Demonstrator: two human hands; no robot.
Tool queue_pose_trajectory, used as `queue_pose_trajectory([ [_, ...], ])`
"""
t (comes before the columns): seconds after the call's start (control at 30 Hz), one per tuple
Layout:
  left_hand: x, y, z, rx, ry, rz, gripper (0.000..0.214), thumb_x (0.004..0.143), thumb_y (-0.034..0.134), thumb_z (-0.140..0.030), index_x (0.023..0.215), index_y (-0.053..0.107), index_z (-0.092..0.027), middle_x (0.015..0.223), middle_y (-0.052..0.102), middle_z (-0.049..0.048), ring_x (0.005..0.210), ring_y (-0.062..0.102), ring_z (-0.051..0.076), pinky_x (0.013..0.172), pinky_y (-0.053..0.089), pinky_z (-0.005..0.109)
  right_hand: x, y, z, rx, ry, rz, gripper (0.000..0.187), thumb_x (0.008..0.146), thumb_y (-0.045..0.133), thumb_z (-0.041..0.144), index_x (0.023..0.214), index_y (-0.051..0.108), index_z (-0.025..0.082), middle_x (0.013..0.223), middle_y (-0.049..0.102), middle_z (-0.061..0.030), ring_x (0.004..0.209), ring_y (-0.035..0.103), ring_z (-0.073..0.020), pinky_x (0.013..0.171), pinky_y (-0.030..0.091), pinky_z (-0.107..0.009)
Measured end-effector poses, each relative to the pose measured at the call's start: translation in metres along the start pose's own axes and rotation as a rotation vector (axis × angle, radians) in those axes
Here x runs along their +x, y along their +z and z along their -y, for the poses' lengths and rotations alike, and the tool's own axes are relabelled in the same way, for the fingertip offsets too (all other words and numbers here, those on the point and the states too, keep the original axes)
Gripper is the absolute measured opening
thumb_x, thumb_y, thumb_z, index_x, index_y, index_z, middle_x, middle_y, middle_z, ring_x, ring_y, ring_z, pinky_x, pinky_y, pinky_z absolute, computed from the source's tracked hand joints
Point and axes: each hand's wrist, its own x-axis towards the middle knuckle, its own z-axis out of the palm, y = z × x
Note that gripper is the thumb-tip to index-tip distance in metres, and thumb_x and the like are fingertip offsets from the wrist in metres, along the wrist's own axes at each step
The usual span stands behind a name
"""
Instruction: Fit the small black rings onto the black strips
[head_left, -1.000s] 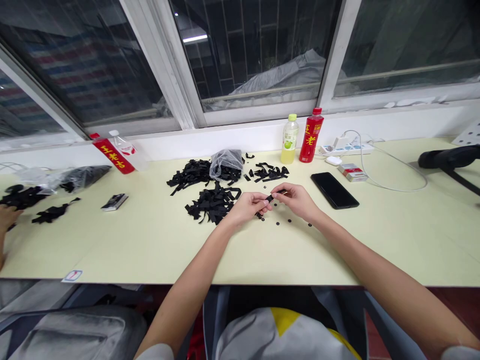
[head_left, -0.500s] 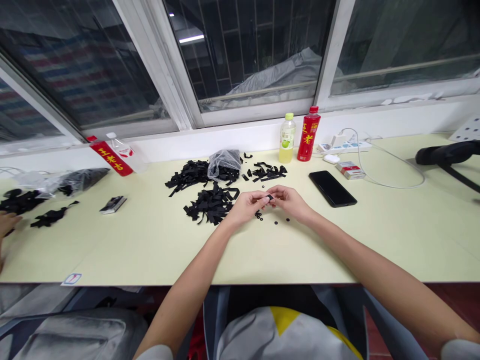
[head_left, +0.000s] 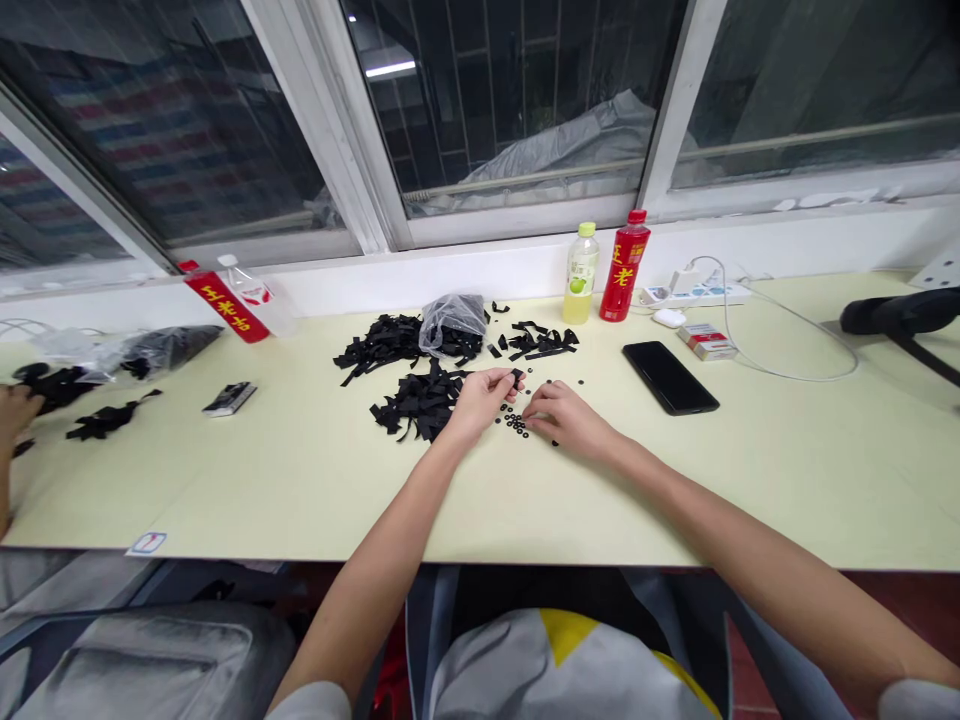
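Left hand [head_left: 480,403] in a pinch on black strip [head_left: 517,377]; right hand [head_left: 568,418], grip unclear, well inside table edge [head_left: 570,559]

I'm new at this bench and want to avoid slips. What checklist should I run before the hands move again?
1. Left hand holding the black piece: ok.
2. Right hand beside the small black rings: ok.
3. Ring pinched in the right fingertips: cannot tell; too small.
4. Small pieces all together: not ok; one dark piece lies apart, beyond the right hand.
5. Phone clear of both hands: ok.
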Motion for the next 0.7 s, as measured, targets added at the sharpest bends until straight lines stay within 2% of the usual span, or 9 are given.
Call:
queue_pose_trajectory([
  [0.2,0.000,0.005,-0.003,0.057,-0.017,-0.003,0.026,0.103,0.092,-0.045,0.099,0.088,-0.020,0.101,0.086,0.0090,0.093,0.073,0.023,0.091,0.066,0.035,0.004,0.007,0.003,-0.023,0.029,0.003,0.016,0.110,0.092,0.025,0.095,0.094,0.029,0.111,0.091,-0.0132,0.117,0.081,-0.0392,0.114,0.064,-0.054],
  [0.4,-0.002,0.005,-0.003,0.125,0.007,-0.016,0.030,0.098,0.090,-0.045,0.083,0.078,-0.021,0.104,0.090,0.0108,0.091,0.072,0.023,0.084,0.060,0.033,0.006,0.005,0.010,-0.052,0.021,0.037,0.018,0.107,0.081,0.017,0.094,0.088,0.027,0.105,0.089,-0.0101,0.114,0.079,-0.0364,0.107,0.063,-0.048],
  [0.6,-0.004,0.006,-0.001,0.174,0.050,-0.014,0.028,0.101,0.083,-0.042,0.084,0.079,-0.020,0.103,0.091,0.0105,0.090,0.070,0.022,0.082,0.054,0.031,0.004,-0.003,0.007,-0.040,0.068,0.087,0.020,0.102,0.081,0.014,0.088,0.078,0.027,0.094,0.082,-0.0070,0.103,0.074,-0.0333,0.108,0.061,-0.048],
  [0.7,-0.005,0.007,0.000,0.249,0.098,-0.012,0.028,0.104,0.077,-0.041,0.086,0.080,-0.019,0.102,0.091,0.0096,0.090,0.070,0.022,0.082,0.054,0.030,0.002,-0.009,0.006,0.043,0.101,0.046,0.019,0.104,0.080,0.020,0.087,0.076,0.028,0.095,0.081,-0.0079,0.107,0.075,-0.0341,0.108,0.062,-0.049],
])
